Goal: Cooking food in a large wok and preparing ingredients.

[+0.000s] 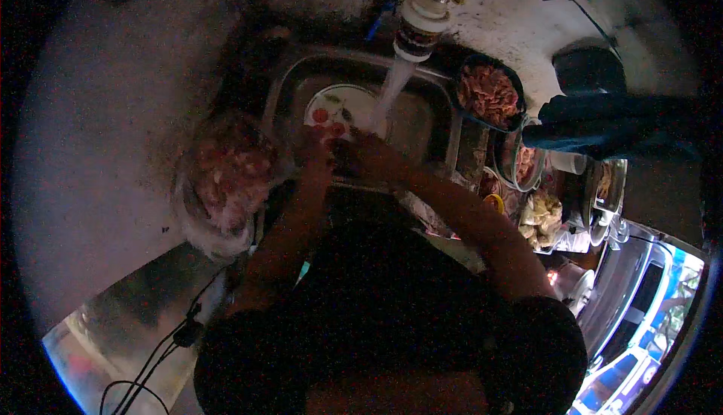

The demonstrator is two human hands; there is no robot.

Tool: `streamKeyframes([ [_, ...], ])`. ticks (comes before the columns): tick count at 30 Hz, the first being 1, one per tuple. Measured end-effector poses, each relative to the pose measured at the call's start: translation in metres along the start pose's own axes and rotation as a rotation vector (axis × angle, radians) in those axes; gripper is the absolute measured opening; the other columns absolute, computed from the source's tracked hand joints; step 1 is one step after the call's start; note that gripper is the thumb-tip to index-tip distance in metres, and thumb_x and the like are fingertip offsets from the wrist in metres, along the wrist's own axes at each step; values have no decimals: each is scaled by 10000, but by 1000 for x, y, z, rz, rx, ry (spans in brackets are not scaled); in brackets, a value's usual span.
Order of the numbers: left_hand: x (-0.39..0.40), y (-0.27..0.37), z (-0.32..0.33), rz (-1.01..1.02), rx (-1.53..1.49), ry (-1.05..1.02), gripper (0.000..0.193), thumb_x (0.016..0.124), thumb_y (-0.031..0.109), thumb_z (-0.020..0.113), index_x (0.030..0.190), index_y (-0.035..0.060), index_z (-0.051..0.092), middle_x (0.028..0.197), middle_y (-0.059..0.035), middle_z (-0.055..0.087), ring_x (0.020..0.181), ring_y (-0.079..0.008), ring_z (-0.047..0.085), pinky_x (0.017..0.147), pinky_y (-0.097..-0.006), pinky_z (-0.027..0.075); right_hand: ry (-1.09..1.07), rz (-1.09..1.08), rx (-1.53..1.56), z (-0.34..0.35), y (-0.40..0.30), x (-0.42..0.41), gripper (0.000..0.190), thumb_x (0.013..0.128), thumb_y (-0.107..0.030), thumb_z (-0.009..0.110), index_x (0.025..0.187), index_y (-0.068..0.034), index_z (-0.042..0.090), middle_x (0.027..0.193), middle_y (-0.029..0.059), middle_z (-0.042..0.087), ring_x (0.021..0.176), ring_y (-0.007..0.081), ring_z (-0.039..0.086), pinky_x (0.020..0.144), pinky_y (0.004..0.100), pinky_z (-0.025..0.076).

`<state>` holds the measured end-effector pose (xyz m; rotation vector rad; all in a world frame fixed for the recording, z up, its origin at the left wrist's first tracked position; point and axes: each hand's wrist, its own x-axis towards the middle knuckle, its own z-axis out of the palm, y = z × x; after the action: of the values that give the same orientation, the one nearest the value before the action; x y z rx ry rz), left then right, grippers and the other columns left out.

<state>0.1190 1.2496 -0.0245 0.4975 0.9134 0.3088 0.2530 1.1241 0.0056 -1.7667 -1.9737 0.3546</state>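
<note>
Inside a metal sink sits a round white plate with red round shapes and green marks; I cannot tell whether they are printed or food. My left hand is at the plate's near left edge. Close beside it, my right hand reaches over the near right part of the plate. Both hands are dark and blurred, so their grip is hidden. Water runs from a white faucet down past the plate's right side.
Left of the sink stands a plastic bag of raw meat. A dark bowl of meat strips is at the back right. Further right are a clear container, a knotted plastic bag and a dark blue cloth. Black cables hang at lower left.
</note>
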Motion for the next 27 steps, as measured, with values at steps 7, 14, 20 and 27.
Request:
streamKeyframes([
  [7,-7,21,47,28,-63,3,583,989,571,598,1323,95,573,1202,-134,621,1069,-305,630,841,-465,564,-222,526,169,-85,-18,-35,571,864,-305,728,1394,-141,590,1440,71,588,1401,366,473,1221,619,203],
  [14,84,-33,-16,446,29,-37,690,965,558,648,1405,41,522,1325,-167,612,1131,-293,626,920,-401,525,380,2,-236,-37,-23,-45,515,825,-304,764,1305,-153,649,1345,31,650,1382,315,516,1232,615,165],
  [20,43,13,14,8,-250,25,557,992,470,655,1409,117,544,1291,-70,646,1134,-240,625,889,-339,523,-271,642,-202,-139,-41,-13,555,922,-515,623,1348,-159,634,1487,42,559,1438,353,439,1230,630,143],
  [27,12,0,41,-35,-114,-125,584,989,585,591,1423,196,541,1308,-11,637,1156,-237,617,917,-371,519,227,457,449,-65,12,13,620,942,-556,640,1362,-104,577,1325,222,571,1181,420,550,1043,603,412],
])
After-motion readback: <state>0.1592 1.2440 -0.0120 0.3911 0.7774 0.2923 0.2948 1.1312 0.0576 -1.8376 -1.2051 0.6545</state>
